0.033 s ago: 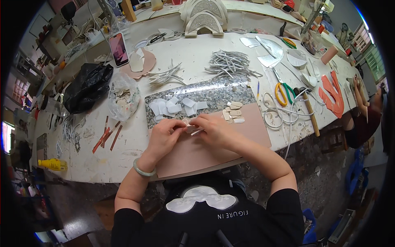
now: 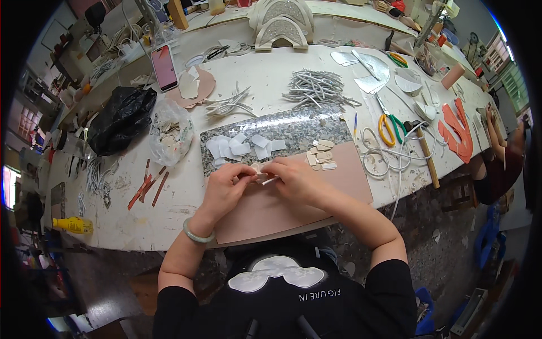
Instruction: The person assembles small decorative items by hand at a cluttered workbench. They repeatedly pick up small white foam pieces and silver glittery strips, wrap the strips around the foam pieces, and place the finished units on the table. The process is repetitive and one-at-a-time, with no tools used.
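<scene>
My left hand [image 2: 228, 182] and my right hand [image 2: 291, 178] meet over a pinkish-brown sheet [image 2: 259, 217] laid partly on a speckled stone slab [image 2: 276, 125]. Between their fingertips they pinch a small pale piece [image 2: 257, 168], mostly hidden by the fingers. A thin white strip [image 2: 270, 181] sticks out below my right fingers. Beyond my left hand lie several translucent white pieces [image 2: 240, 149] on the slab. Several small cream pieces [image 2: 322, 153] are grouped past my right hand, at the sheet's far edge.
A pile of grey-white cords [image 2: 316, 87] lies behind the slab. To the right are scissors [image 2: 389, 127], a hammer [image 2: 426, 155] and looped white cord [image 2: 384, 161]. On the left stand a black plastic bag [image 2: 121, 118], a clear bag [image 2: 171, 133], reddish strips [image 2: 148, 186] and a phone [image 2: 164, 68].
The picture on the phone screen has changed. My fingers have shifted very slightly around the small pale piece; both hands stay in the same place.
</scene>
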`<state>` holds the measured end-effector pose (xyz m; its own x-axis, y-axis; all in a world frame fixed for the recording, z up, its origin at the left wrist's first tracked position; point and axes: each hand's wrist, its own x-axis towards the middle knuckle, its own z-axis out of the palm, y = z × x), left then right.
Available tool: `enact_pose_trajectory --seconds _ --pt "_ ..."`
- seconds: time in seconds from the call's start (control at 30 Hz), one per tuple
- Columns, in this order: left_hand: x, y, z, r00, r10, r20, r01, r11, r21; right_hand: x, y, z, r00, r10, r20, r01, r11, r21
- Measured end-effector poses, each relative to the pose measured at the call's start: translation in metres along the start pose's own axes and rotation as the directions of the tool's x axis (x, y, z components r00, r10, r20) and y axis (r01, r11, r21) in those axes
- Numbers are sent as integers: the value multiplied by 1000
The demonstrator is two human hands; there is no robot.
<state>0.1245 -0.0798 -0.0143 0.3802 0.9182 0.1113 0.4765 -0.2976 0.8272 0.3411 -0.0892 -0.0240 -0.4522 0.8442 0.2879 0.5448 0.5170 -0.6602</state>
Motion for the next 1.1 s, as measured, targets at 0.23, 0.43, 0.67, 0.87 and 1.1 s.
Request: enact_pose_trajectory --seconds 0.23,0.43,0.67,0.87,1.1 --pt "-5 1 -6 995 -67 -70 44 959 -281 10 -13 -11 985 156 70 -169 946 276" --pt "-11 -5 4 973 -231 -29 177 814 -554 6 -31 5 982 4 -191 16 994 104" --pt "-20 8 3 970 -240 29 172 600 -781 4 -37 16 960 -94 -265 123 988 93" --pt "-27 7 -1 957 -284 52 202 530 -823 0 -45 20 900 -364 -242 284 908 -309" --pt "-33 16 -7 957 -288 -17 130 482 -866 1 -54 3 861 -432 -269 364 892 -269"
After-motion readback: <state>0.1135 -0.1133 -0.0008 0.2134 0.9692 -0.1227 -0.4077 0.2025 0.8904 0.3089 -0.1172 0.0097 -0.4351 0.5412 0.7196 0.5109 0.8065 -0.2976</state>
